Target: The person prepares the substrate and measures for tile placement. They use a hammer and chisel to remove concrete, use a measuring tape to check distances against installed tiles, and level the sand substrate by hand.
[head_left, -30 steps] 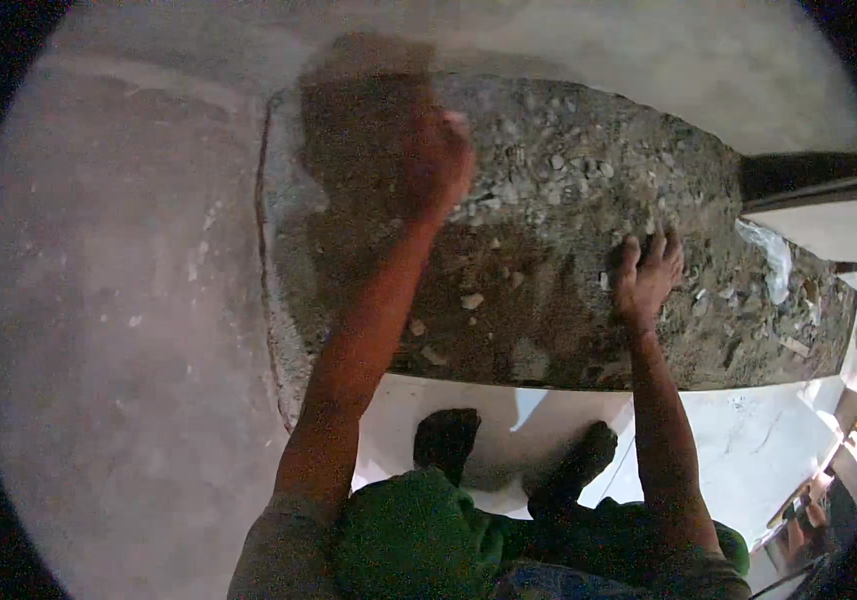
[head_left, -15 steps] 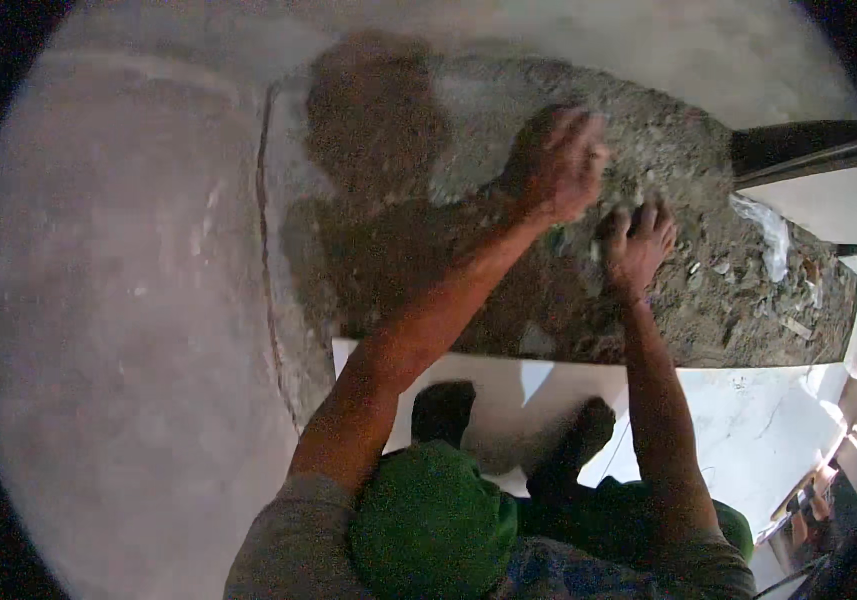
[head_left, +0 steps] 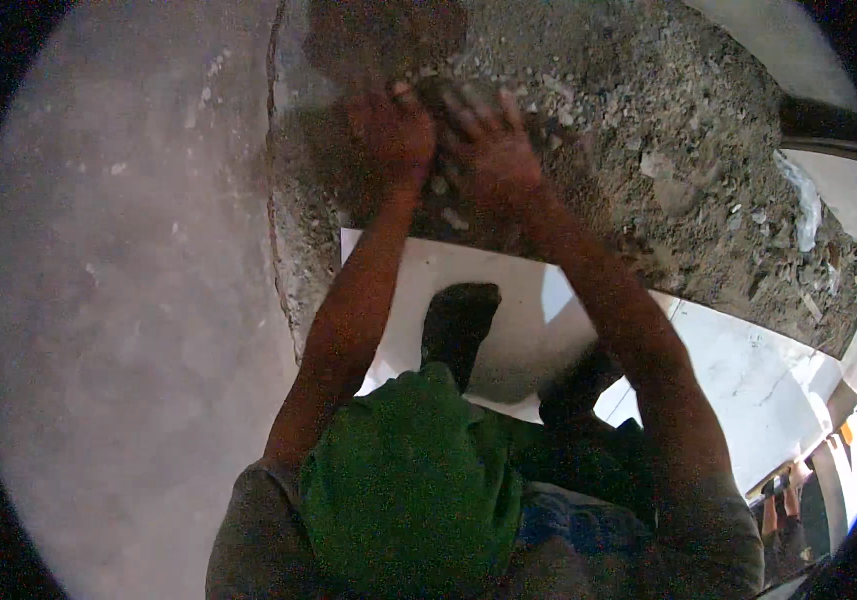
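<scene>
My right hand (head_left: 496,155) lies low over the rough grey-brown rubble (head_left: 688,170), palm down with its fingers spread. Just to its left, my left hand (head_left: 395,138) is over the same loose material, in shadow and blurred, so its fingers do not show clearly. Small pale stone chips (head_left: 553,92) lie around and beyond the right fingertips. Between the two hands there is a dark patch of debris, and I cannot make out any object gripped in it.
Smooth pale tiles (head_left: 738,365) border the rubble on the near side, with my foot (head_left: 460,325) on them. A bare grey wall (head_left: 128,330) rises on the left. At the right lie a crumpled clear plastic piece (head_left: 803,205) and a dark-edged pale panel (head_left: 848,185).
Both hands have moved left and come close together, the right one crossing farthest. The view has shifted, showing more of the rubble at the top.
</scene>
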Tool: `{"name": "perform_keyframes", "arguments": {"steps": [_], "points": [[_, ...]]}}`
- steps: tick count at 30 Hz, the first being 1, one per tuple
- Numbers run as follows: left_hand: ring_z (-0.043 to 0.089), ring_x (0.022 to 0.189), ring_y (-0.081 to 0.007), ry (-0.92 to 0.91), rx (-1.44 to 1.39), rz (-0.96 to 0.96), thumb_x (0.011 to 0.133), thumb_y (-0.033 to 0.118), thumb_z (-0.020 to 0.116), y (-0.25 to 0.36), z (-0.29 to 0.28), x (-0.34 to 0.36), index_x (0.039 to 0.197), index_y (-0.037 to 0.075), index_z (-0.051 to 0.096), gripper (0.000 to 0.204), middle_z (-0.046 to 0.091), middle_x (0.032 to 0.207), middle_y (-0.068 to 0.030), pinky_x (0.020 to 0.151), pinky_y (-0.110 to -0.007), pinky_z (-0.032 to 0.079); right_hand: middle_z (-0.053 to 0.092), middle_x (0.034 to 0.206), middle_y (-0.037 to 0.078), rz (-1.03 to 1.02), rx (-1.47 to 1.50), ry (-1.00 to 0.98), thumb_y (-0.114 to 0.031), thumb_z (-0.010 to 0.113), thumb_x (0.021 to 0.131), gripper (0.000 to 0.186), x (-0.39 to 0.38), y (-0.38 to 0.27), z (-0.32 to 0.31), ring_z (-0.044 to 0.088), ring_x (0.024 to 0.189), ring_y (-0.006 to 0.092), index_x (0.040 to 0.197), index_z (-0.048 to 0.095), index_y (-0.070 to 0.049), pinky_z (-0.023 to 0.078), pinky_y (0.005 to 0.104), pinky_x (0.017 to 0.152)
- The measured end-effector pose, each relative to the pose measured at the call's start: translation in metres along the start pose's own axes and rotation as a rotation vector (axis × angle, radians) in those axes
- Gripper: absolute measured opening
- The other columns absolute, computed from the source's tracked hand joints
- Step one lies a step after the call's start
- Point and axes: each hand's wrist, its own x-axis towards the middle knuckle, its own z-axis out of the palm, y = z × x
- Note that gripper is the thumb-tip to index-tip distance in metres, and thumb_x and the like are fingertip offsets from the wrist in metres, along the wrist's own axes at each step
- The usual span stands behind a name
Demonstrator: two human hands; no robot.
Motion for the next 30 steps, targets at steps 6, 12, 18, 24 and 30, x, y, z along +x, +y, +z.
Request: {"name": "perform_keyframes", "arguments": {"steps": [6,12,18,24,30], "points": [[0.046,0.14,-0.0452,-0.174,-1.028,-0.093,0.112,0.035,0.039,0.083,-0.061,0.027,0.137,0.002,0.058,0.046,0.048,0.153,-0.0262,0.118,-0.055,0.035,0.052,0.146,0.013,0.253,-0.314,0.014,-0.031,0.077,0.083,0.046,-0.081,0.117,-0.066,0.037,0.147,0.037,0.126,0.069,-0.016,0.022,0.0626,0.123],[0.043,0.144,-0.0398,0.046,-1.012,-0.041,0.112,0.042,0.039,0.002,-0.041,0.045,0.149,0.005,0.05,0.054,0.044,0.158,-0.0218,0.12,-0.049,0.032,0.052,0.146,0.022,0.066,0.2,-0.086,-0.031,0.071,0.092,0.047,-0.052,0.001,-0.03,0.042,0.144,0.0418,0.133,0.064,-0.01,0.027,0.0562,0.124],[0.051,0.135,-0.0309,-0.262,-0.941,-0.267,0.11,0.05,0.046,-0.019,-0.102,0.009,0.147,0.003,0.051,0.06,0.051,0.151,-0.0165,0.114,-0.048,0.038,0.056,0.141,0.025,-0.269,0.275,-0.725,-0.026,0.069,0.091,0.049,-0.026,-0.089,-0.011,0.045,0.142,0.0415,0.133,0.062,-0.002,0.027,0.053,0.127],[0.06,0.114,-0.0268,-0.136,-0.929,-0.341,0.106,0.06,0.05,-0.068,-0.112,-0.036,0.147,0.002,0.053,0.072,0.061,0.131,-0.0147,0.103,-0.045,0.045,0.056,0.145,0.019,-0.354,0.234,-0.485,-0.03,0.072,0.087,0.05,-0.104,0.015,-0.036,0.046,0.142,0.0404,0.131,0.064,-0.006,0.032,0.05,0.126],[0.058,0.123,-0.0299,-0.257,-0.913,-0.533,0.108,0.058,0.045,-0.016,-0.146,-0.025,0.147,0.001,0.053,0.069,0.057,0.142,-0.0186,0.107,-0.048,0.043,0.051,0.151,0.018,-0.153,-0.116,-0.319,-0.03,0.071,0.091,0.054,-0.166,0.097,-0.096,0.045,0.142,0.041,0.139,0.059,-0.009,0.03,0.0583,0.124]]}}
